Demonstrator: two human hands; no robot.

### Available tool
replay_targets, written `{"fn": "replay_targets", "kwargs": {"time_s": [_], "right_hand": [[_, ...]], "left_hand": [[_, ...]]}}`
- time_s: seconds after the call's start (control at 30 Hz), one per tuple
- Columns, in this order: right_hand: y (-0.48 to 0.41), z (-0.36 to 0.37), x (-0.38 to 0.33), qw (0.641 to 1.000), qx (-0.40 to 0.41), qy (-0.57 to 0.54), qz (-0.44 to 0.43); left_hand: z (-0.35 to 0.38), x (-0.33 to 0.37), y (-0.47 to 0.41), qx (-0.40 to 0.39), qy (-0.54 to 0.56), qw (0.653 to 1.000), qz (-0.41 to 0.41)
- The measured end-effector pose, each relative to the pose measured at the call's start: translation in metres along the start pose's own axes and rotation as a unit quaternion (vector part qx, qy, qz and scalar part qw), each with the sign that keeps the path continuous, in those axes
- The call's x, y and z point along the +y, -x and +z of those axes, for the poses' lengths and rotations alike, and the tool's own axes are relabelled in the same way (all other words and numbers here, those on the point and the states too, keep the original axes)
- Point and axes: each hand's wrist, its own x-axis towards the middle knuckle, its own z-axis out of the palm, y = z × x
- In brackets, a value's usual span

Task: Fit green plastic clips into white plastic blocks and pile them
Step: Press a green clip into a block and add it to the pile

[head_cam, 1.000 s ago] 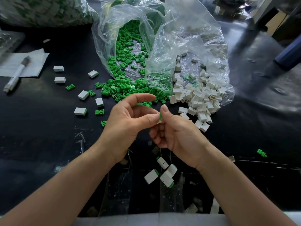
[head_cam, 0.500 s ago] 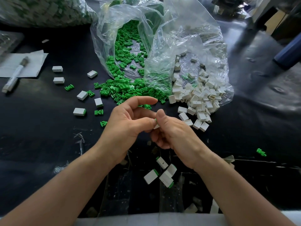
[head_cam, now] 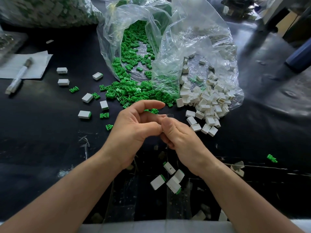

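Listing outward from the clear bag [head_cam: 193, 36], we record: green clips [head_cam: 134, 95] heaped in and spilling from its left mouth; white blocks [head_cam: 207, 101] heaped at its right mouth. Left of the bag, loose blocks [head_cam: 87, 97] and a few clips lie scattered on the black tabletop [head_cam: 42, 140]; farther left, a marker [head_cam: 18, 76] on a paper sheet [head_cam: 38, 64]. Nearer us than the bag, left hand [head_cam: 133, 130] and right hand [head_cam: 181, 138] meet thumb to thumb, fingers curled; whether they clamp a piece we cannot tell, the gap being hidden. Nearer still, fitted blocks [head_cam: 173, 180] with green ends lie in a small cluster. One stray clip [head_cam: 272, 158] lies well to the bag's near right.
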Motion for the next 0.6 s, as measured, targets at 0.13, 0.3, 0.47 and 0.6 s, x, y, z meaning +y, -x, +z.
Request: {"fn": "replay_targets", "kwargs": {"time_s": [0.13, 0.3, 0.47, 0.6], "right_hand": [[0.001, 0.000, -0.001, 1.000, -0.002, -0.001, -0.021], [0.000, 0.000, 0.003, 1.000, 0.015, 0.019, -0.006], [0.002, -0.004, -0.001, 0.999, -0.009, -0.028, 0.029], [0.001, -0.007, -0.006, 0.997, -0.017, -0.055, 0.059]], "left_hand": [[0.000, 0.001, 0.001, 0.003, -0.006, 1.000, 0.002], [0.001, 0.002, 0.002, 0.000, -0.012, 1.000, -0.001], [0.001, 0.006, 0.003, -0.015, -0.001, 1.000, -0.015], [0.003, 0.008, 0.003, -0.011, 0.008, 0.999, -0.031]]}}
